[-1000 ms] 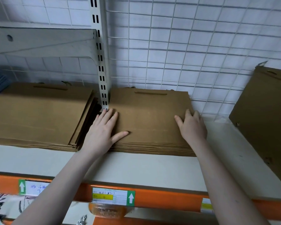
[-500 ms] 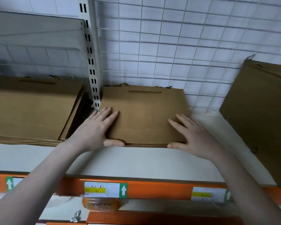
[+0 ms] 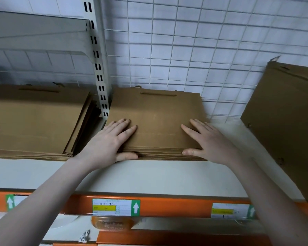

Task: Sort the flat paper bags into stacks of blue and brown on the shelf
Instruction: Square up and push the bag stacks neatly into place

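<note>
Stack of brown paper bags (image 3: 158,121), flat on the shelf (image 3: 149,174), against the wire grid (image 3: 203,50). Left hand (image 3: 110,142) and right hand (image 3: 208,142) lie on top with fingers straight and thumbs against the front edge, apparently to square the pile. Second brown stack (image 3: 34,121) lies left of the slotted upright (image 3: 98,68); more brown bags (image 3: 283,121) lean at right. No blue bags in view. Orange beam (image 3: 167,206) carries labels.
</note>
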`<action>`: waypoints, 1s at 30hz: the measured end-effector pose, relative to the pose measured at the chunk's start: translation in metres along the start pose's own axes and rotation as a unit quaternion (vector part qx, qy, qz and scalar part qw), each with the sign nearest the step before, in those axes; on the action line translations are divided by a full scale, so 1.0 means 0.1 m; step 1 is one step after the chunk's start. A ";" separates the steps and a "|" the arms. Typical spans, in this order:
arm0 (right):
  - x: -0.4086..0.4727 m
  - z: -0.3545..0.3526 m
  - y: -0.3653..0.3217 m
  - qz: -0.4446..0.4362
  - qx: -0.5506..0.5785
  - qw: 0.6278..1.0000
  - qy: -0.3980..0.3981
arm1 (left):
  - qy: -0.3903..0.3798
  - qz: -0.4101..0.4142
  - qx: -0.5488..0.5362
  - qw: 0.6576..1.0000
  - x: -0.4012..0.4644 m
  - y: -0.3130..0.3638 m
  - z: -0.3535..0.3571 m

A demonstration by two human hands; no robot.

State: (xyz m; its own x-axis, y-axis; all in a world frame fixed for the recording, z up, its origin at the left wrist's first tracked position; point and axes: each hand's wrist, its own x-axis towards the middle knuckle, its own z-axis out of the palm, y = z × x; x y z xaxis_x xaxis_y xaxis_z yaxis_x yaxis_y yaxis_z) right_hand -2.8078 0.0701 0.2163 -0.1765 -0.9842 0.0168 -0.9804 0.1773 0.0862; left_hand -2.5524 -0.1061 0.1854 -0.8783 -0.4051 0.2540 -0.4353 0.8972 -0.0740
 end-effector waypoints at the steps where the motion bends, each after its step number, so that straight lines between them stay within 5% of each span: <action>1: -0.01 0.00 0.00 -0.001 -0.005 1.000 -0.012 | -0.006 0.006 0.016 1.000 0.00 -0.01 0.02; 30: 0.01 0.01 -0.08 -0.071 -0.163 0.979 0.096 | 0.039 -0.022 0.060 0.997 0.06 0.20 -0.07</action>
State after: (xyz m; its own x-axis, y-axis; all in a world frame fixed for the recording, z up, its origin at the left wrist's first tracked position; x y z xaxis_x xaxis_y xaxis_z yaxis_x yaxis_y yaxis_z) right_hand -2.8000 0.0681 0.2145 0.0095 -0.9861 0.1659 -0.9079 0.0610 0.4148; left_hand -2.5648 -0.0896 0.1926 -0.8424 -0.4241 0.3324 -0.4970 0.8499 -0.1749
